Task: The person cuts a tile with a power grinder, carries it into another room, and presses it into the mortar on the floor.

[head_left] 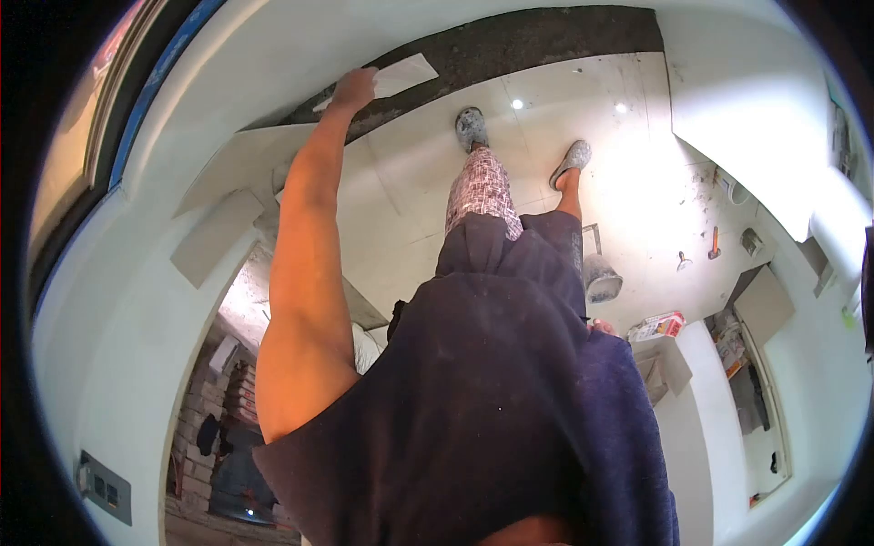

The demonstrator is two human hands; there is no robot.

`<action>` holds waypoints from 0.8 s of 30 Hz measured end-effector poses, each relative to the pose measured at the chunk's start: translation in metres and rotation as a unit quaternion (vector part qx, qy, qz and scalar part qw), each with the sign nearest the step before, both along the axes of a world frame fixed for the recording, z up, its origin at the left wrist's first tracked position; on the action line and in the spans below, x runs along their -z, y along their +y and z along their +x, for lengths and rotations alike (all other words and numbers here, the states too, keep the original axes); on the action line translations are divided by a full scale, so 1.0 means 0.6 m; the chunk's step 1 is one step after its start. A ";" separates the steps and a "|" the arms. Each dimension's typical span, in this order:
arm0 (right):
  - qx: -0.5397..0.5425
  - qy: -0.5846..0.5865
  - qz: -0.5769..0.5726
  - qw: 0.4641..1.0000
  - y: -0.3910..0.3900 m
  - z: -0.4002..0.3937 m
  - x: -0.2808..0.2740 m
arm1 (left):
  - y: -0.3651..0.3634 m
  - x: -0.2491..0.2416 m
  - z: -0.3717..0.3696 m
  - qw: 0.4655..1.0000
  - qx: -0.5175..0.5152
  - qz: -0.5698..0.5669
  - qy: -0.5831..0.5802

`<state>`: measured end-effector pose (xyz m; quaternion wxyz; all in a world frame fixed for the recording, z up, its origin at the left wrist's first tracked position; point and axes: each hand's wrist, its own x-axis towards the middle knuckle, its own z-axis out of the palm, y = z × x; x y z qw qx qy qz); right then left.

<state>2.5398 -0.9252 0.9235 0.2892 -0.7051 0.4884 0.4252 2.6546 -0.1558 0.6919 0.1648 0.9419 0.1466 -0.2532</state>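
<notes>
My left hand [355, 88] is closed on a pale, flat tile piece [405, 76] at the upper left. The piece lies along a dark, rough strip [537, 41] between the pale tiled floor and the wall; part of it is hidden by my hand. Only a little of my right hand [601, 326] shows beside my dark shirt, near a grey bucket [603, 278]. Its fingers are mostly hidden.
My feet in grey clogs [471, 129] stand on the tiled floor [391, 218]. An orange-handled tool [715, 243] and a small trowel [684, 261] lie at the right. A red and white bag [657, 326] is near the doorway. Loose boards [217, 238] lean at the left wall.
</notes>
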 end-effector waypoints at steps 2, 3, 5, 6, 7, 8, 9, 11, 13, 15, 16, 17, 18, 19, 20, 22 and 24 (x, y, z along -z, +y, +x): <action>-0.019 0.019 -0.009 1.000 -0.011 -0.017 0.009 | 0.016 0.006 -0.001 0.996 -0.061 0.011 -0.063; -0.026 0.019 -0.006 0.999 -0.012 -0.020 0.012 | 0.024 0.007 0.005 0.996 -0.067 0.015 -0.063; -0.071 0.014 0.025 0.997 0.002 -0.017 0.013 | 0.026 0.012 0.027 0.994 -0.026 0.074 -0.077; -0.064 0.007 0.003 0.998 0.016 -0.012 0.009 | 0.018 0.014 0.031 0.994 -0.031 0.074 -0.079; -0.068 0.004 0.003 0.998 0.025 -0.007 0.010 | 0.008 0.018 0.036 0.985 -0.042 0.095 -0.141; -0.045 -0.001 0.015 0.999 0.033 -0.002 0.010 | 0.001 0.020 0.040 0.971 -0.051 0.116 -0.202; -0.019 -0.006 0.026 0.999 0.041 0.000 0.008 | -0.005 0.020 0.044 0.971 -0.053 0.115 -0.204; -0.033 -0.031 0.040 0.998 0.059 0.023 -0.005 | -0.012 0.024 0.057 0.951 -0.053 0.136 -0.273; -0.087 -0.024 0.052 0.995 0.047 0.026 0.003 | -0.024 0.024 0.063 0.951 -0.067 0.133 -0.271; -0.059 -0.034 0.060 0.996 0.036 0.024 0.019 | -0.044 0.013 0.060 0.964 -0.108 0.120 -0.210; -0.027 -0.042 0.068 0.996 0.039 0.023 0.016 | -0.047 0.023 0.064 0.973 -0.130 0.105 -0.160; -0.009 -0.064 0.053 0.996 0.040 0.022 0.014 | -0.027 0.102 0.047 0.974 -0.124 0.117 -0.148; -0.018 -0.048 0.052 0.997 0.049 0.022 0.013 | -0.032 0.111 0.031 0.969 -0.157 0.060 -0.180; -0.021 -0.043 0.045 0.998 0.054 0.025 0.006 | -0.042 0.095 0.021 0.966 -0.193 0.010 -0.170; -0.004 -0.048 0.044 0.998 0.054 0.020 0.008 | -0.038 0.106 0.019 0.972 -0.143 0.077 -0.167; 0.008 -0.063 0.041 0.997 0.059 0.021 0.009 | -0.029 0.134 0.017 0.965 -0.158 0.084 -0.190; 0.021 -0.095 0.034 0.995 0.065 0.027 -0.001 | -0.027 0.082 0.032 0.971 -0.154 0.080 -0.165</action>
